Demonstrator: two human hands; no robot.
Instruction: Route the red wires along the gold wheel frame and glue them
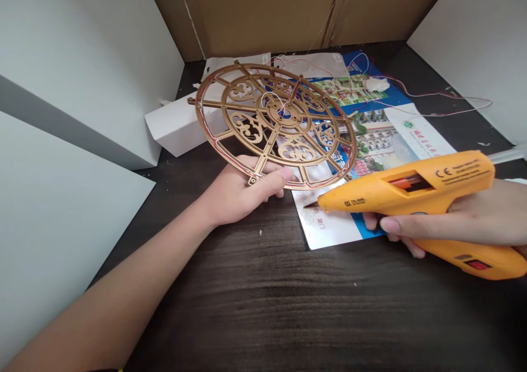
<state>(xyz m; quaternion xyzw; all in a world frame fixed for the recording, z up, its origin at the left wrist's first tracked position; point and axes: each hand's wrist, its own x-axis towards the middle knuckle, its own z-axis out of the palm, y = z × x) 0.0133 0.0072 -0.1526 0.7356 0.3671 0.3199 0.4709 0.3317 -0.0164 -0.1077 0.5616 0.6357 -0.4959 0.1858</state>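
My left hand point(242, 188) grips the lower edge of a gold openwork wheel point(284, 111), thumb across its rim, and holds it tilted above the table. Thin red wire runs along the wheel's rim, and fine wires cross its hub. My right hand point(453, 218) wraps around the handle of an orange hot glue gun point(403, 191). The gun's metal nozzle points left and sits just above a printed leaflet point(382, 147), close to the wheel's lower right rim. A clear glue stick juts from the gun's back.
A dark wood table point(288, 306) lies beneath everything. A white box point(177, 122) stands behind the wheel, and a tangle of thin wires with a white wad point(376, 84) lies on the leaflet. White panels flank the table, with a cardboard wall point(263, 15) at the back.
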